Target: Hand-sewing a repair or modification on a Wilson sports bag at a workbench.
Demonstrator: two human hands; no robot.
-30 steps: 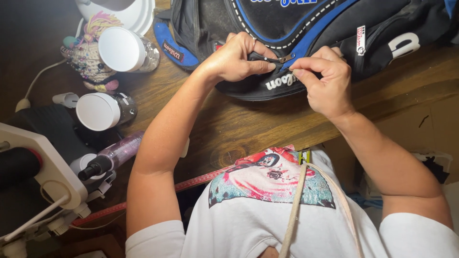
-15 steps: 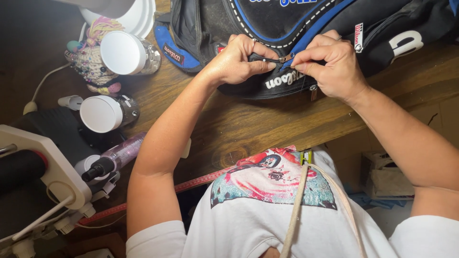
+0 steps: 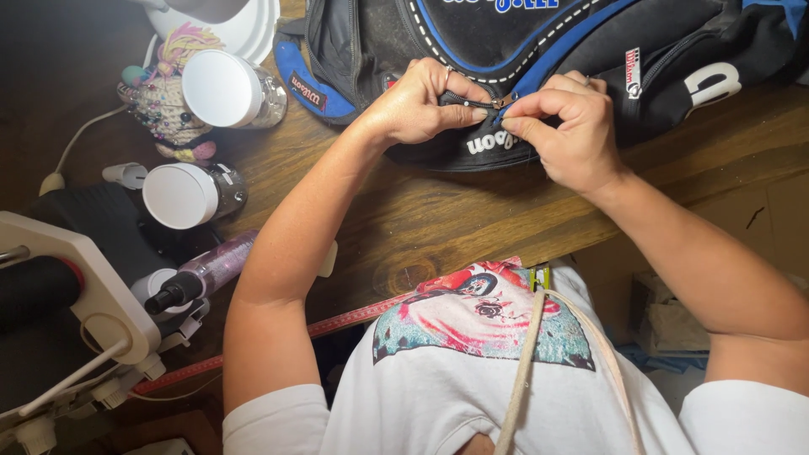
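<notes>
1. Both hands work at one spot on a black and blue fabric sports bag (image 3: 539, 50), which lies at the far edge of the wooden bench (image 3: 438, 227).
2. Left hand (image 3: 419, 105): clenched on the bag's padded cloth beside the zip, thumb flat along the teeth.
3. Right hand (image 3: 566, 126): fingertips pinched on the small metal zip pull (image 3: 504, 102).
4. Two round jars with smooth white lids (image 3: 221, 87) stand near the bench's left edge, beside a beaded knitted doll (image 3: 167, 101).
5. Bare grained wood lies open between bag and near edge.
</notes>
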